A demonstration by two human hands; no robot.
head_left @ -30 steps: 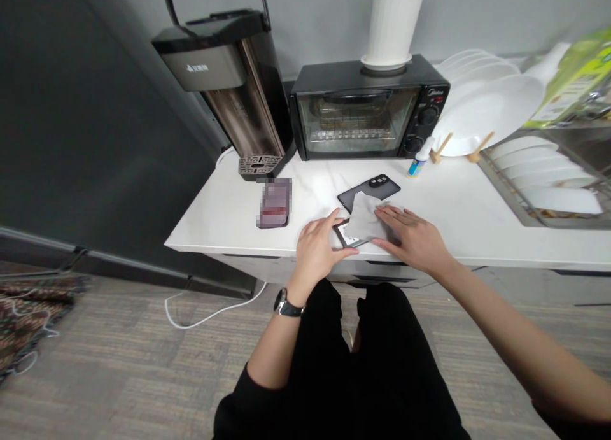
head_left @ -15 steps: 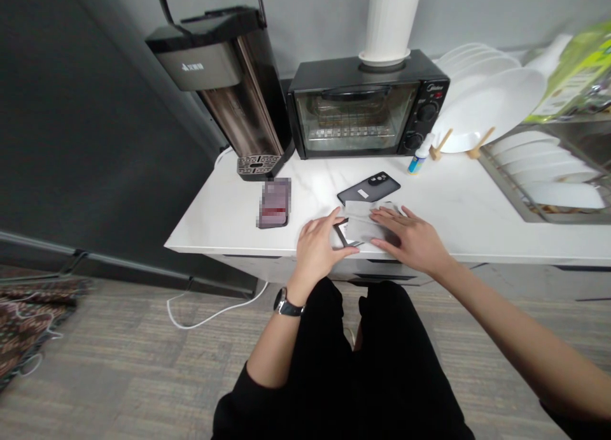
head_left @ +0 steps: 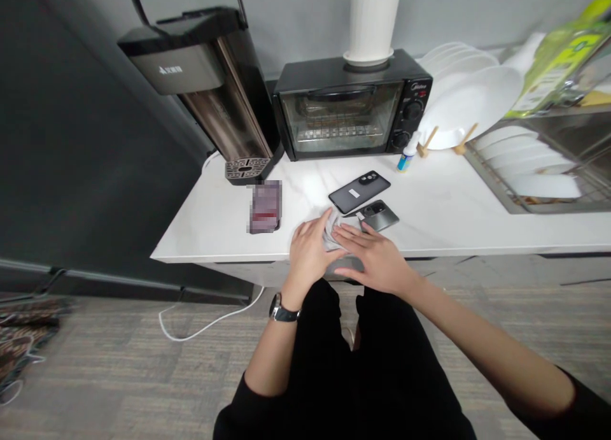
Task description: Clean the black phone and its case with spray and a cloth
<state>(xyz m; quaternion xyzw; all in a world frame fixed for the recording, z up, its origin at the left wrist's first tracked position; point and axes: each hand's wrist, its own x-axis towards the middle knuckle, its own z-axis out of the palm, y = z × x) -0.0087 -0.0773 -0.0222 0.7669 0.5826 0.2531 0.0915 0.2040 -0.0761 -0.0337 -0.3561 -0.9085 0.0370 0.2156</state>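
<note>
A grey cloth point(head_left: 330, 234) lies bunched over the near left end of a silver-grey phone point(head_left: 383, 218), which rests on the counter with its camera side up. Fingers of my right hand point(head_left: 377, 262) press the cloth down onto the phone. My left hand point(head_left: 309, 252) curves around the phone's left end, thumb and forefinger on either side of it; the cloth hides the exact contact. Just behind lies a dark phone or phone case point(head_left: 351, 201) with a small white label. Off to the left is a blurred-out phone point(head_left: 266, 209).
A water dispenser point(head_left: 210, 90) and a toaster oven point(head_left: 348, 118) stand along the wall. A small spray bottle point(head_left: 407, 155) is near the oven's right corner. White plates point(head_left: 477, 106) and a sunken dish rack point(head_left: 506, 201) are to the right. The counter's front edge point(head_left: 458, 252) is close to my hands.
My right hand has slid the cloth leftward and bunched it against my left hand. The silver-grey phone's camera end is now uncovered. The whole view has shifted slightly.
</note>
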